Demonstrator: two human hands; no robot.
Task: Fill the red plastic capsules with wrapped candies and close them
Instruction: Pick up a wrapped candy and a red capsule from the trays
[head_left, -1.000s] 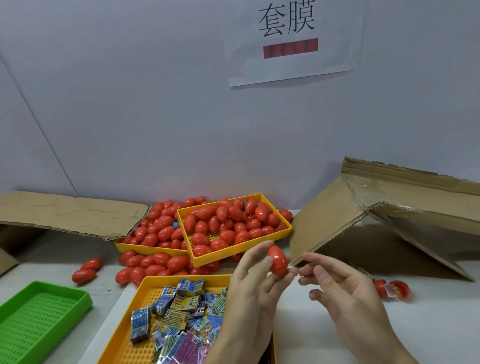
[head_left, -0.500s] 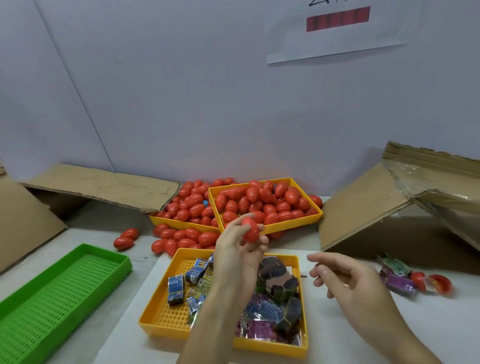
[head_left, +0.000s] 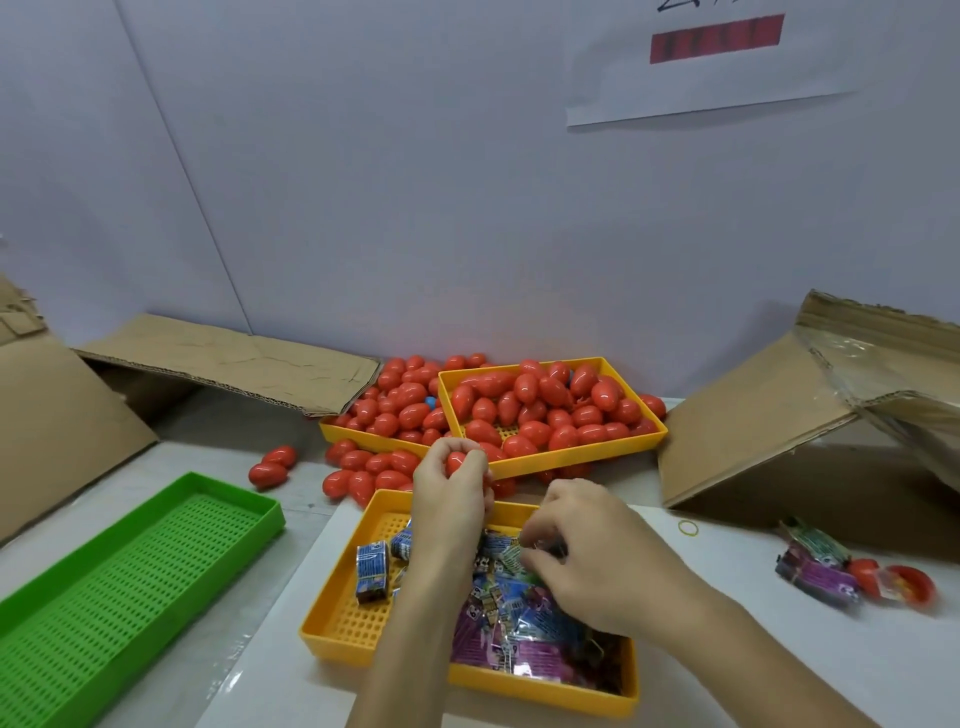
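The bench (head_left: 753, 639) is carrying everything, with cardboard box flaps (head_left: 769, 431) standing open at the far left and right. A green tray (head_left: 156, 545) is sitting at the near left, probably waiting for finished pieces. At the far side, two yellow trays (head_left: 571, 457) are holding heaps of red capsules (head_left: 540, 410), with more spilling onto the bench around them, so stock is lying within easy reach. Nearest the person, a yellow candy tray (head_left: 353, 618) is holding the wrapped candies (head_left: 519, 618), placed centrally so either hand can dip in.

The left hand (head_left: 452, 499) is hovering over the far edge of that tray, its fingers curling round one red capsule (head_left: 456, 462) and keeping it raised, seemingly ready to receive a filling. The right hand (head_left: 587, 551) is reaching down into the candies just beside it, fingers bunching as if pinching a wrapper; whether it is actually gripping one I cannot tell. So the held capsule is sitting inside the left grip, just far-left of the right grip. An open capsule with loose candies (head_left: 826, 566) is lying at the right.
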